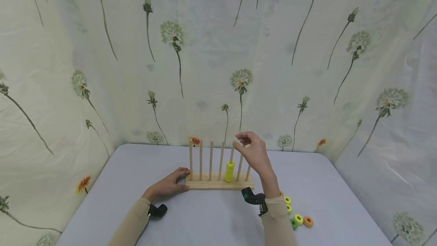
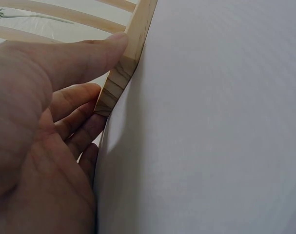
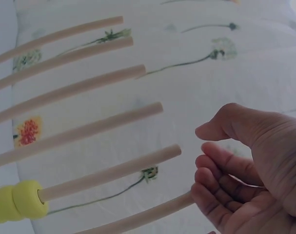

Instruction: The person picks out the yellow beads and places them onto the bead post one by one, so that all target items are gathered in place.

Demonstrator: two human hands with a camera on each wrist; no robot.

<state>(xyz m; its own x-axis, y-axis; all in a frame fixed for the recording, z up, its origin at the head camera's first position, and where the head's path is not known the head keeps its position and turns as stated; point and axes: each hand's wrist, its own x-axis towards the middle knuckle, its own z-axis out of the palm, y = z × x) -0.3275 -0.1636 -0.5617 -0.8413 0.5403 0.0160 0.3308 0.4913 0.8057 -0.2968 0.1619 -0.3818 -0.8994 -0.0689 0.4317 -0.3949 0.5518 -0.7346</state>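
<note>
A wooden peg stand (image 1: 218,186) with a row of upright pegs is on the table. My left hand (image 1: 172,182) grips its left end; in the left wrist view the thumb (image 2: 96,56) lies on one face of the base and fingertips on the other. Yellow rings (image 1: 229,172) are stacked around the lower part of one peg right of the middle. Just off that peg's top is my right hand (image 1: 254,155), fingers loosely bent and holding nothing. The right wrist view shows a small gap between its thumb (image 3: 221,124) and the bare peg tip (image 3: 174,151).
Loose rings lie on the table by the right forearm, among them a yellow ring (image 1: 298,219), an orange ring (image 1: 308,221) and a green ring (image 1: 294,224). The forearm partly covers this group. Behind the table (image 1: 153,162) hangs a flower-patterned curtain (image 1: 205,67).
</note>
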